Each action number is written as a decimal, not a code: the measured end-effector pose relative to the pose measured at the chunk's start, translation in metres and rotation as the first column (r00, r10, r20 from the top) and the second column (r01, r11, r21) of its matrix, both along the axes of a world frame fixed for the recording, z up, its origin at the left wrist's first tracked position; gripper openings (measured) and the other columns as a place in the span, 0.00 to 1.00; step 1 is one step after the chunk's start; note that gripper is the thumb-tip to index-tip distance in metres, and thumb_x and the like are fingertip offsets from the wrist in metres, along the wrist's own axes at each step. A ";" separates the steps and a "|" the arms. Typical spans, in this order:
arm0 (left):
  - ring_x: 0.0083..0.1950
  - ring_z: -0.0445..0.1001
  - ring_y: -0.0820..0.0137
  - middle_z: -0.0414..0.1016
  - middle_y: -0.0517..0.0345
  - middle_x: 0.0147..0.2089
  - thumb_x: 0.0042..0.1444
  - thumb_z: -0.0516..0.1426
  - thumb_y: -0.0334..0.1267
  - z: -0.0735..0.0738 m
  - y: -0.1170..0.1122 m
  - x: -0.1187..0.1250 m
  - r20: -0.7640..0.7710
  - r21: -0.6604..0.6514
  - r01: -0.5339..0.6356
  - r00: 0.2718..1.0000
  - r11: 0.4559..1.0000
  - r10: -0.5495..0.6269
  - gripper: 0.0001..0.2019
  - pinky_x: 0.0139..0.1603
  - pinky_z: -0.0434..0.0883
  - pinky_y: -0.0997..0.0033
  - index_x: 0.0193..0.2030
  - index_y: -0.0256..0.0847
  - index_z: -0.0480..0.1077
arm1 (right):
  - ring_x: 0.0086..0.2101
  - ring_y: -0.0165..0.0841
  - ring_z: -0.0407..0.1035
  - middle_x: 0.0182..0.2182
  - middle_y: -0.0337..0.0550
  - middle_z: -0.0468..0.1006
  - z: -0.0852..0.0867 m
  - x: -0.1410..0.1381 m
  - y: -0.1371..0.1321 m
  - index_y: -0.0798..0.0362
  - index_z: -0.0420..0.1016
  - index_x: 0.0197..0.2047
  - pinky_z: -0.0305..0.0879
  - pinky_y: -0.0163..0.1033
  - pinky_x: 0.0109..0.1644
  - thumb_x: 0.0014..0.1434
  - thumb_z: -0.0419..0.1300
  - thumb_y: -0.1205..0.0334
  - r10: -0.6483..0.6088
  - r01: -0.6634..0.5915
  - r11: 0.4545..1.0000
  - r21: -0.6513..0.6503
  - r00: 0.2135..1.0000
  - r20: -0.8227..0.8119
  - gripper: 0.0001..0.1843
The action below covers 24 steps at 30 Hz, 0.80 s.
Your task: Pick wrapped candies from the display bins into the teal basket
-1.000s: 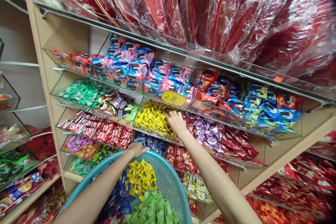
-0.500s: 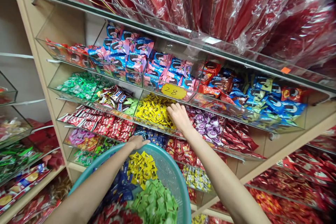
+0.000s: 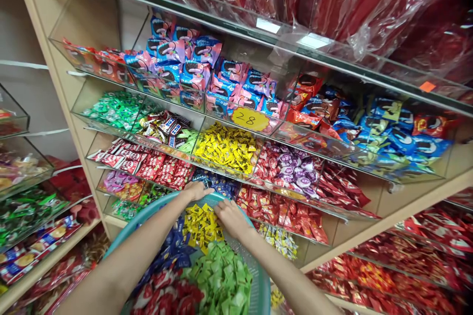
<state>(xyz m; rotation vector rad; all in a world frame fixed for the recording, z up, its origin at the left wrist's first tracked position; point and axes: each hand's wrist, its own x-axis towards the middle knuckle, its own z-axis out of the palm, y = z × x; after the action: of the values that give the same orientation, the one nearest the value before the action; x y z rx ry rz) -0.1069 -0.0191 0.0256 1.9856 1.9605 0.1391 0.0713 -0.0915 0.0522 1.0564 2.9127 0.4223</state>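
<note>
My left hand (image 3: 195, 191) grips the far rim of a teal plastic basket (image 3: 263, 283), thumb stretched along the edge. Inside the basket are small yellow-wrapped candies (image 3: 203, 229), green-wrapped candies (image 3: 221, 280), dark blue packets (image 3: 172, 251) and red-wrapped candies (image 3: 166, 293). My right hand (image 3: 232, 216) is inside the far right part of the basket, its curled fingertips at the edge of the yellow candies. What is between those fingers, if anything, is hidden. Just beyond, a shelf bin holds a heap of the same yellow candies (image 3: 227, 148).
Tiered clear bins hold purple candies (image 3: 297, 170), chocolate bars (image 3: 170, 128), red packets (image 3: 166, 170) and blue-and-pink cookie packs (image 3: 199, 74). A yellow "28" tag (image 3: 250, 118) hangs on a bin front. A glass shelf edge (image 3: 221, 42) runs above, under red items in plastic wrap.
My right hand has come down from the yellow candy bin on the shelf into the basket. My left hand stays on the rim. The view has shifted slightly.
</note>
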 end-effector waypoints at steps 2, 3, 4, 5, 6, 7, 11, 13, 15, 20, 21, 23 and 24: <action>0.47 0.69 0.57 0.73 0.45 0.44 0.43 0.38 0.69 0.000 0.000 -0.001 -0.006 -0.002 0.012 1.000 1.000 -0.013 0.37 0.45 0.64 0.65 0.35 0.40 0.73 | 0.40 0.37 0.61 0.34 0.45 0.71 -0.018 0.004 0.002 0.55 0.67 0.38 0.55 0.40 0.41 0.56 0.49 0.66 -0.020 0.022 0.999 -0.034 0.999 0.045 0.07; 0.47 0.69 0.56 0.72 0.45 0.44 0.43 0.38 0.69 0.000 0.000 -0.001 -0.008 -0.001 0.020 1.000 1.000 -0.020 0.38 0.45 0.64 0.64 0.35 0.40 0.73 | 0.40 0.37 0.62 0.34 0.46 0.72 -0.025 0.005 0.003 0.56 0.67 0.38 0.55 0.40 0.40 0.56 0.49 0.67 -0.030 0.032 0.998 -0.045 0.998 0.060 0.08; 0.47 0.69 0.55 0.72 0.44 0.44 0.42 0.37 0.70 0.000 0.000 -0.001 -0.009 -0.002 0.029 1.000 1.000 -0.029 0.38 0.44 0.64 0.63 0.35 0.40 0.73 | 0.40 0.37 0.62 0.34 0.46 0.72 -0.031 0.005 0.004 0.56 0.67 0.38 0.55 0.40 0.40 0.56 0.50 0.67 -0.037 0.041 0.998 -0.052 0.997 0.071 0.08; 0.47 0.69 0.55 0.72 0.44 0.44 0.43 0.37 0.70 0.000 0.001 -0.001 -0.009 -0.003 0.036 0.999 0.999 -0.036 0.38 0.44 0.64 0.63 0.35 0.40 0.73 | 0.39 0.37 0.63 0.33 0.46 0.73 -0.036 0.004 0.004 0.56 0.67 0.38 0.55 0.40 0.40 0.55 0.50 0.68 -0.045 0.050 0.997 -0.056 0.996 0.078 0.08; 0.47 0.69 0.55 0.72 0.45 0.44 0.43 0.37 0.69 0.001 0.001 -0.002 -0.010 -0.008 0.039 0.999 0.999 -0.039 0.38 0.44 0.64 0.64 0.35 0.41 0.73 | 0.39 0.37 0.63 0.33 0.47 0.73 -0.040 0.003 0.004 0.57 0.67 0.38 0.56 0.40 0.40 0.55 0.50 0.68 -0.056 0.061 0.996 -0.058 0.995 0.081 0.08; 0.47 0.69 0.56 0.73 0.45 0.44 0.43 0.37 0.69 0.001 0.001 -0.002 -0.012 -0.012 0.039 0.999 0.999 -0.039 0.37 0.45 0.64 0.64 0.35 0.41 0.73 | 0.38 0.37 0.63 0.32 0.47 0.73 -0.043 0.001 0.004 0.57 0.67 0.37 0.56 0.40 0.39 0.55 0.49 0.69 -0.067 0.072 0.996 -0.059 0.994 0.081 0.08; 0.48 0.68 0.55 0.72 0.45 0.45 0.43 0.38 0.69 0.004 0.001 -0.002 -0.019 -0.015 0.030 0.999 0.999 -0.030 0.37 0.45 0.64 0.63 0.36 0.42 0.73 | 0.38 0.37 0.64 0.32 0.47 0.74 -0.046 -0.007 0.003 0.56 0.67 0.38 0.56 0.41 0.39 0.54 0.51 0.67 -0.126 0.129 0.990 -0.058 0.990 0.064 0.08; 0.48 0.68 0.55 0.72 0.45 0.45 0.43 0.37 0.69 0.005 0.000 -0.002 -0.020 -0.011 0.025 0.999 1.000 -0.025 0.37 0.45 0.64 0.62 0.38 0.42 0.72 | 0.38 0.37 0.64 0.33 0.47 0.74 -0.041 -0.008 0.001 0.56 0.67 0.39 0.56 0.40 0.39 0.53 0.55 0.62 -0.140 0.144 0.987 -0.067 0.988 0.067 0.10; 0.48 0.68 0.55 0.72 0.45 0.45 0.43 0.37 0.69 0.005 0.000 -0.003 -0.016 -0.011 0.022 1.000 1.000 -0.022 0.38 0.45 0.64 0.62 0.38 0.42 0.72 | 0.39 0.37 0.63 0.33 0.47 0.74 -0.029 -0.009 -0.002 0.56 0.67 0.39 0.55 0.40 0.39 0.52 0.56 0.59 -0.124 0.129 0.989 -0.074 0.990 0.063 0.12; 0.47 0.69 0.55 0.73 0.45 0.44 0.42 0.36 0.70 0.001 0.003 -0.004 -0.006 -0.004 0.044 0.999 0.999 -0.044 0.39 0.44 0.64 0.61 0.37 0.42 0.73 | 0.37 0.35 0.61 0.32 0.43 0.72 0.036 -0.009 -0.001 0.53 0.67 0.36 0.53 0.39 0.38 0.56 0.52 0.58 -0.070 0.074 0.996 0.044 0.994 -0.086 0.08; 0.47 0.69 0.55 0.73 0.45 0.44 0.43 0.36 0.70 0.000 0.004 -0.004 -0.009 -0.002 0.049 0.999 0.999 -0.049 0.39 0.44 0.64 0.61 0.37 0.42 0.73 | 0.36 0.35 0.61 0.32 0.43 0.72 0.053 -0.009 0.002 0.53 0.67 0.35 0.52 0.38 0.37 0.57 0.51 0.59 -0.081 0.092 0.992 0.091 0.990 -0.119 0.08; 0.46 0.69 0.55 0.73 0.45 0.43 0.43 0.36 0.69 -0.001 0.004 -0.004 -0.011 0.000 0.052 0.999 0.999 -0.052 0.39 0.44 0.64 0.62 0.36 0.41 0.73 | 0.35 0.35 0.59 0.31 0.44 0.71 0.084 -0.007 0.012 0.53 0.67 0.34 0.51 0.39 0.37 0.58 0.48 0.61 -0.130 0.162 0.968 0.193 0.977 -0.170 0.09; 0.46 0.69 0.55 0.73 0.45 0.43 0.43 0.36 0.70 -0.001 0.004 -0.004 -0.010 -0.001 0.050 0.999 0.999 -0.050 0.39 0.44 0.65 0.62 0.36 0.41 0.73 | 0.36 0.35 0.59 0.31 0.45 0.70 0.098 -0.005 0.017 0.54 0.67 0.34 0.50 0.39 0.38 0.59 0.47 0.63 -0.164 0.208 0.947 0.247 0.969 -0.186 0.09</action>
<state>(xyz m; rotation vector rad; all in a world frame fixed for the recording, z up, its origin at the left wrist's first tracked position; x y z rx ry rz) -0.1114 -0.0149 0.0247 2.0359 1.9149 0.1165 0.0661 -0.0740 0.1504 1.4529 2.9127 0.7691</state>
